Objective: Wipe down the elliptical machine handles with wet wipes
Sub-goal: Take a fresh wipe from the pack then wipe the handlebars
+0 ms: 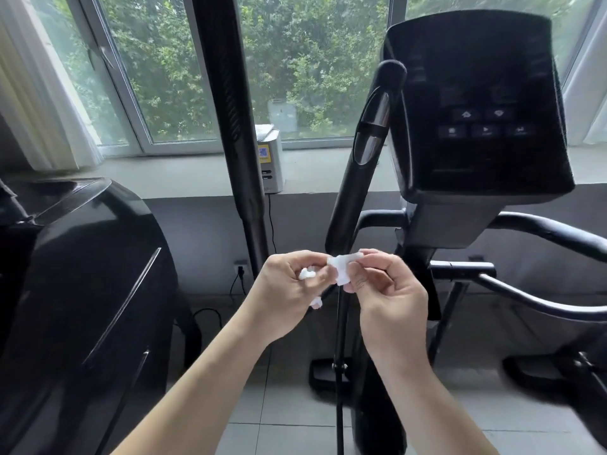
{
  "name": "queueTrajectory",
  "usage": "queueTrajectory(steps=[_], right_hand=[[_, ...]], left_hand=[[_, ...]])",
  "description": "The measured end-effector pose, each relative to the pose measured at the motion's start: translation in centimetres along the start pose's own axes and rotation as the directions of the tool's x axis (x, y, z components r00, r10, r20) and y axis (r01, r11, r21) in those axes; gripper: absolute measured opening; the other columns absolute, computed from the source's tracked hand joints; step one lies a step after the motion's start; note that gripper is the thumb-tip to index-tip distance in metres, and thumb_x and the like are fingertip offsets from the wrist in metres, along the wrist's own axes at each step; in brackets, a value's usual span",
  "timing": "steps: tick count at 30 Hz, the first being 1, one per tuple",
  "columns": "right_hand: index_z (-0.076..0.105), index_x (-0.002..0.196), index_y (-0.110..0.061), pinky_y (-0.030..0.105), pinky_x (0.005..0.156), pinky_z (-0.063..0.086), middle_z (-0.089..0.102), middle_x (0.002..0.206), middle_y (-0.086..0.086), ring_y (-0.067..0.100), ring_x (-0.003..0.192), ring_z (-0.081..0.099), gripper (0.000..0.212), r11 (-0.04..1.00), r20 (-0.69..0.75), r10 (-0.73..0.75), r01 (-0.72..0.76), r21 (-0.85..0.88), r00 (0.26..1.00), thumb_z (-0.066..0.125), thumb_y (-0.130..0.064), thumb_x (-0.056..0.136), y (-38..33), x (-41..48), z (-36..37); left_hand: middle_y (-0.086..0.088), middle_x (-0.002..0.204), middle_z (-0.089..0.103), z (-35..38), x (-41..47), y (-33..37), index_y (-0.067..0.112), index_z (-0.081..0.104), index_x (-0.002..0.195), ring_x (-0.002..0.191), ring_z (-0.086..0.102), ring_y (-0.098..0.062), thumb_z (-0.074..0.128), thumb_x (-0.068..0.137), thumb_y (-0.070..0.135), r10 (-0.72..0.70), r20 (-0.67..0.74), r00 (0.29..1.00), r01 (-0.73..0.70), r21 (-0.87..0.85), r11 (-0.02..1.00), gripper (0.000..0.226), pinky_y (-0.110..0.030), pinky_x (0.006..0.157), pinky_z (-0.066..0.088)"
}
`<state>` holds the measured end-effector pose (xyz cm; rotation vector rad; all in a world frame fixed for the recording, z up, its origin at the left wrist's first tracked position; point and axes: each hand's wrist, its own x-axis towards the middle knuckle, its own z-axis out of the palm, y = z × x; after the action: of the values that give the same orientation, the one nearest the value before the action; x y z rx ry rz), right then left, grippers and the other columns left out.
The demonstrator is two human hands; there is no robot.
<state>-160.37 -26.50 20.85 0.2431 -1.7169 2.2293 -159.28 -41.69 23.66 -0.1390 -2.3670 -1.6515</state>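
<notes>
A small crumpled white wet wipe (340, 269) is held between both hands in the middle of the head view. My left hand (289, 297) grips one bunched end of it, with bits of white showing between the fingers. My right hand (387, 290) pinches the other end with thumb and fingers. Just behind the hands rises the elliptical's black upright handle (364, 152) with silver sensor plates. A second tall black handle (226, 93) stands to its left. The curved black side handlebar (558, 234) runs off to the right under the console (476, 106).
Another black machine's shroud (85, 274) fills the left side. A white device with a QR label (271, 159) sits on the windowsill, its cable hanging to a wall socket. Grey floor tiles lie below, with the elliptical's base feet on them.
</notes>
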Motion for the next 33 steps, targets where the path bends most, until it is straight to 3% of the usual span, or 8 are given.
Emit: queueTrajectory(steps=[4, 7, 10, 15, 18, 24, 29, 33], right_hand=[[0.08, 0.1, -0.015, 0.044, 0.092, 0.061, 0.08, 0.096, 0.006, 0.024, 0.09, 0.077, 0.012, 0.991, 0.006, 0.11, -0.11, 0.074, 0.994, 0.08, -0.015, 0.089, -0.6, -0.1, 0.4], [0.081, 0.098, -0.02, 0.026, 0.082, 0.057, 0.074, 0.104, 0.006, 0.012, 0.089, 0.072, 0.019, 0.972, -0.053, -0.218, 0.211, -0.105, 0.975, 0.078, -0.004, 0.089, -2.0, 2.0, 0.9], [0.079, 0.099, -0.004, 0.019, 0.073, 0.052, 0.066, 0.11, 0.011, 0.007, 0.087, 0.063, 0.016, 0.771, 0.058, -0.579, 0.569, -0.287, 0.814, 0.075, 0.007, 0.089, -3.2, 5.2, 1.8], [0.078, 0.092, 0.0, 0.03, 0.07, 0.057, 0.066, 0.1, 0.01, 0.017, 0.088, 0.065, 0.013, 0.491, 0.293, -0.706, 0.744, -0.454, 0.645, 0.073, 0.011, 0.087, -0.1, 6.0, 1.8], [0.08, 0.091, -0.003, 0.032, 0.067, 0.057, 0.069, 0.098, 0.003, 0.018, 0.08, 0.066, 0.016, 0.513, 0.363, -0.619, 0.709, -0.484, 0.696, 0.077, 0.012, 0.084, 1.7, 4.3, 0.6], [0.081, 0.086, -0.02, 0.024, 0.074, 0.058, 0.073, 0.098, -0.009, 0.018, 0.085, 0.073, 0.016, 0.852, 0.215, -0.248, 0.318, -0.416, 0.945, 0.081, -0.004, 0.087, -1.1, 1.5, 0.5], [0.079, 0.087, -0.006, 0.028, 0.073, 0.06, 0.078, 0.095, 0.008, 0.026, 0.078, 0.075, 0.032, 0.962, 0.181, -0.015, 0.063, -0.265, 0.983, 0.064, 0.022, 0.088, -1.7, 0.0, 1.5], [0.078, 0.086, -0.009, 0.021, 0.062, 0.056, 0.078, 0.082, 0.006, 0.018, 0.067, 0.072, 0.03, 0.918, 0.039, 0.041, -0.023, -0.395, 0.998, 0.062, 0.016, 0.092, -2.5, -0.4, 2.7]], left_hand=[[0.003, 0.075, 0.069, 0.6, 0.0, 0.2, 0.016, 0.079, 0.093, 0.05, 0.055, -0.01, 0.079, 0.091, 0.022, 0.073, -0.033, 0.997, -0.073, -0.008, 0.997, 0.007, -0.019, 0.054, 0.046], [0.001, 0.073, 0.072, 0.8, 0.7, 0.6, 0.016, 0.08, 0.095, 0.052, 0.057, -0.011, 0.077, 0.092, 0.019, 0.039, -0.112, 0.993, -0.045, -0.052, 0.998, 0.005, -0.025, 0.054, 0.051], [-0.005, 0.072, 0.073, 0.8, 1.8, 0.7, 0.018, 0.078, 0.09, 0.052, 0.059, -0.011, 0.075, 0.094, 0.017, -0.026, -0.266, 0.964, -0.002, -0.105, 0.994, 0.005, -0.028, 0.057, 0.055], [0.002, 0.067, 0.07, 0.2, 2.5, 0.1, 0.018, 0.076, 0.083, 0.05, 0.059, -0.008, 0.072, 0.095, 0.02, -0.098, -0.312, 0.945, 0.075, -0.085, 0.994, 0.012, -0.026, 0.055, 0.054], [-0.003, 0.071, 0.072, -0.1, 2.3, 0.3, 0.018, 0.077, 0.082, 0.049, 0.057, -0.008, 0.071, 0.095, 0.017, -0.115, -0.247, 0.962, 0.092, -0.1, 0.991, 0.014, -0.019, 0.052, 0.048], [0.008, 0.075, 0.073, -0.7, 0.3, 0.7, 0.023, 0.08, 0.102, 0.053, 0.057, -0.004, 0.071, 0.097, 0.027, -0.044, -0.057, 0.997, 0.029, -0.25, 0.968, 0.011, -0.017, 0.052, 0.048], [0.007, 0.095, 0.07, -1.2, -0.4, -1.9, 0.031, 0.081, 0.104, 0.084, 0.067, -0.011, 0.08, 0.088, 0.025, 0.057, -0.033, 0.998, -0.063, -0.217, 0.974, 0.016, -0.017, 0.07, 0.052], [0.007, 0.085, 0.07, -1.1, -0.2, -3.4, 0.03, 0.082, 0.095, 0.072, 0.064, -0.009, 0.076, 0.091, 0.022, 0.037, -0.049, 0.998, -0.052, -0.35, 0.935, 0.011, -0.016, 0.059, 0.049]])
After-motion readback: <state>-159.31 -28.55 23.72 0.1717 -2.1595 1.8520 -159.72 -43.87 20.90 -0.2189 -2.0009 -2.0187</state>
